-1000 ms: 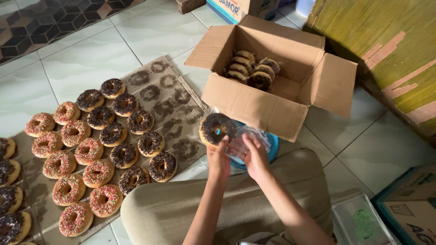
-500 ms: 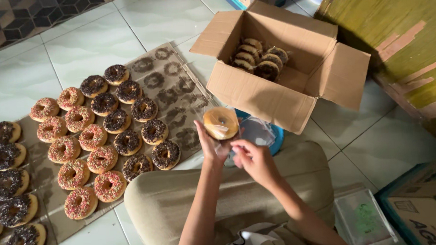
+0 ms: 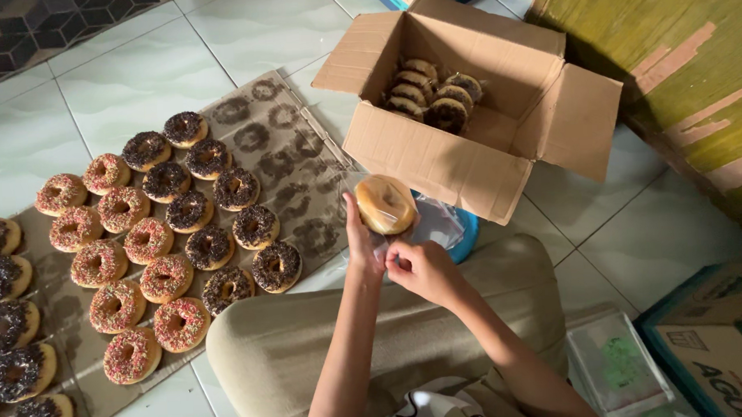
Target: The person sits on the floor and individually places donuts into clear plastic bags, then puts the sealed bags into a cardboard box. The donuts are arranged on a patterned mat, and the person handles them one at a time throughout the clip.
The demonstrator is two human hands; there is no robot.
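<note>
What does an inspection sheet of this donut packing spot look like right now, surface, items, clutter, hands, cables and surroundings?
Surface: pale tiled floor; stained cardboard sheet laid flat on it.
Job's things: held donut, plain underside up, in a clear plastic bag; rows of chocolate and pink sprinkled donuts on the sheet.
Clutter: open cardboard box holding wrapped donuts; stack of clear bags.
Hands: left hand grips the donut; right hand pinches the bag.
Cables: nothing seen.
Surroundings: worn green wooden panel; printed carton.
</note>
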